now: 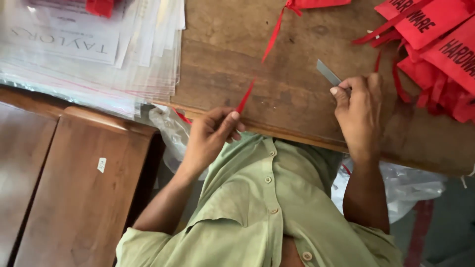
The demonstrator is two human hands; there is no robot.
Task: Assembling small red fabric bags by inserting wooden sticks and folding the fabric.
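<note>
My left hand (210, 136) pinches the end of a thin red ribbon (257, 74) at the near edge of a worn wooden table (232, 74). The ribbon runs taut up and away to a red cloth piece (316, 4) at the top edge of the view. My right hand (358, 111) is closed around a thin flat grey metal blade (328, 72), whose tip points up-left over the tabletop. The two hands are apart, the blade to the right of the ribbon.
A heap of red cloth bags with ribbon ties (435, 44) lies at the top right. A stack of clear plastic sleeves with paper inserts (94, 44) covers the top left. A wooden bench (84, 188) sits lower left; crumpled clear plastic (405, 185) hangs below the table edge.
</note>
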